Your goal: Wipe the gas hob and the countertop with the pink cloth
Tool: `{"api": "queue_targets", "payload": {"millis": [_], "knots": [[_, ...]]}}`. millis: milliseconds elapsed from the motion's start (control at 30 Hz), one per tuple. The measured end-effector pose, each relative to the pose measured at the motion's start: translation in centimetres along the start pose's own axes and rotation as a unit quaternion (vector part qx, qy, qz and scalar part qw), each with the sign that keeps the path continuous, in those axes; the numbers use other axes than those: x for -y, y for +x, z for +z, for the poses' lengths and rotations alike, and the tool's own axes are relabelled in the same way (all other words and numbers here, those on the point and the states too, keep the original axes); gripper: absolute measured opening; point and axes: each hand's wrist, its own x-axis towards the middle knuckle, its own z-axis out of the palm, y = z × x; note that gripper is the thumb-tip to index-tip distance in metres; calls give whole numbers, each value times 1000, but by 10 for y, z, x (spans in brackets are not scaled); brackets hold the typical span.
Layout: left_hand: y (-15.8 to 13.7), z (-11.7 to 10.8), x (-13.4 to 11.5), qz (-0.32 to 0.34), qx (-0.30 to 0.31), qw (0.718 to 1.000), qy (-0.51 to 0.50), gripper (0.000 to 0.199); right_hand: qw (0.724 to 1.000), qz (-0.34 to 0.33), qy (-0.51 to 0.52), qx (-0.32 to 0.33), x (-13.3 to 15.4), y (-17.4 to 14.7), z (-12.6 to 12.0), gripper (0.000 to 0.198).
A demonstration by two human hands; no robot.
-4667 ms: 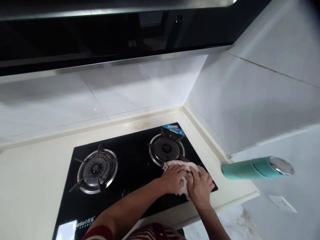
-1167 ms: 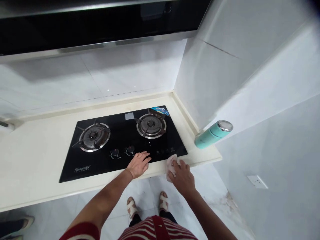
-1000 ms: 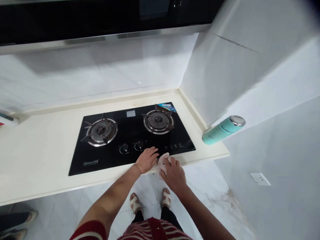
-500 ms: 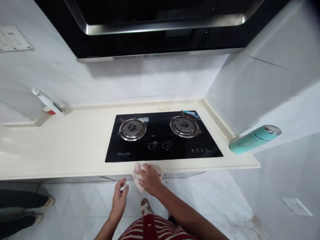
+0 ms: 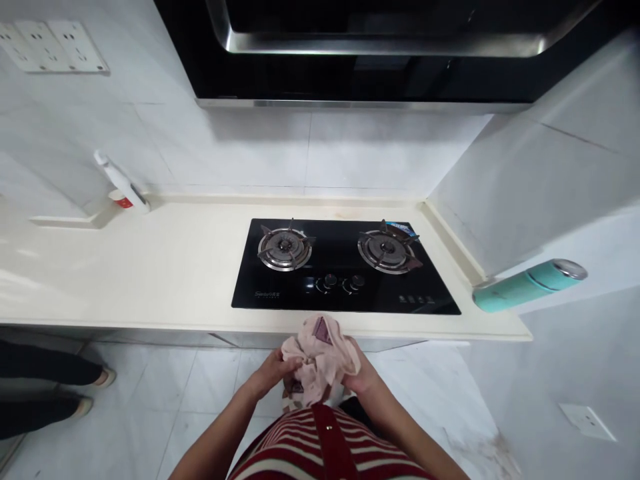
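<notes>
A crumpled pale pink cloth (image 5: 320,360) with dark purple patches is held up in front of the counter's front edge, close to my body. My left hand (image 5: 277,372) grips its left side, thumb on top. On the right side my right hand (image 5: 361,373) holds the cloth too, its fingers partly hidden behind the folds. Just beyond the cloth lies the black glass gas stove (image 5: 330,267), set into the cream countertop (image 5: 190,267). It has two round burners with metal pan supports and two knobs at the front middle.
A turquoise flask (image 5: 530,285) stands at the counter's right end. At the back left are a white stick-shaped device (image 5: 123,181) and a red-and-white cup (image 5: 120,199). A black range hood (image 5: 360,80) overhangs the stove. Another person's legs (image 5: 50,363) show at lower left.
My right hand has lifted the cloth off the counter's front edge and drawn it toward my body. My left hand, free before, has taken hold of it. The view has shifted left.
</notes>
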Motion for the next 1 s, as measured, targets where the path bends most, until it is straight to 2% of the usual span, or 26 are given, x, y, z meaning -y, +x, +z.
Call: {"api": "queue_targets", "payload": {"millis": [67, 200, 400, 467, 533, 600, 667, 733, 867, 1000], "knots": [[5, 6, -5, -30, -8, 999, -37, 56, 1000, 6, 26, -3, -3, -7, -20, 83], [6, 18, -19, -31, -61, 993, -99, 48, 997, -19, 71, 33, -8, -19, -55, 83], [-9, 36, -58, -31, -44, 991, -119, 51, 997, -29, -60, 47, 6, -20, -59, 52], [-13, 36, -69, -22, -50, 991, -119, 53, 994, -34, -84, 59, 14, -22, -63, 40], [-15, 30, -74, -15, -64, 992, -110, 56, 995, -44, -73, 55, 20, -25, -72, 38], [-14, 21, -72, -19, -101, 993, -57, 54, 995, -57, -74, 17, 22, -26, -82, 42], [-12, 14, -62, -28, -133, 990, 44, 48, 989, -76, -122, -27, 19, -24, -86, 44], [-11, 10, -49, -34, -121, 983, 131, 40, 979, -90, -178, -51, 13, -23, -86, 43], [-9, 14, -30, -33, -76, 988, 128, 39, 971, -73, -172, -148, -1, -28, -86, 42], [6, 19, -39, -10, -77, 986, 149, 37, 959, -70, -174, -210, 9, -34, -108, 41]]}}
